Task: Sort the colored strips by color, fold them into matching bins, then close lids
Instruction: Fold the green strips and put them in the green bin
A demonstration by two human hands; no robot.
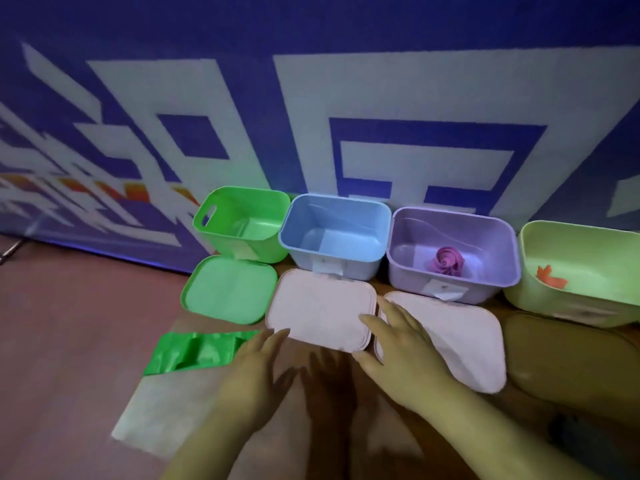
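Both hands: my left hand [256, 368] and right hand [398, 344] are touching the pink lid [322, 310], fingers straight, released
Green strip [194, 351]: lying on the bench [69, 323] by my left hand
Purple strip [446, 261]: sitting in the purple bin [408, 271]

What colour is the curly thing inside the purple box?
The rolled strip is pinkish purple, clearest in the head view.

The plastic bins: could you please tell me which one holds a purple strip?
The lilac plastic bin, third from the left. The bright green bin and blue bin look empty; the pale green bin holds an orange strip.
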